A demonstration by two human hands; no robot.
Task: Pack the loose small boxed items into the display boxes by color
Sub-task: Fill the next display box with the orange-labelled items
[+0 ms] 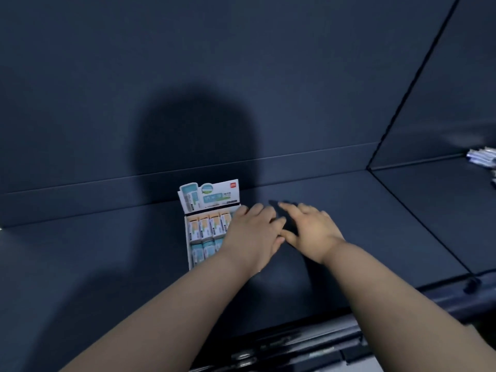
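A white display box (188, 248) with an upright printed lid flap (208, 196) stands on the dark table near the back wall. Its far row holds several orange-topped small boxes (205, 224); its near row holds teal ones (200, 251). My left hand (252, 232) lies over the box's right side, fingers fairly straight, covering that part of the rows. My right hand (308, 229) is spread flat just right of the box, over the table, holding nothing. The two hands touch at the thumbs.
The dark blue table (349, 224) meets a padded back wall and a side wall on the right. Several loose small boxes (481, 157) lie at the far right edge. A dark rail with hardware (281, 342) runs along the near edge.
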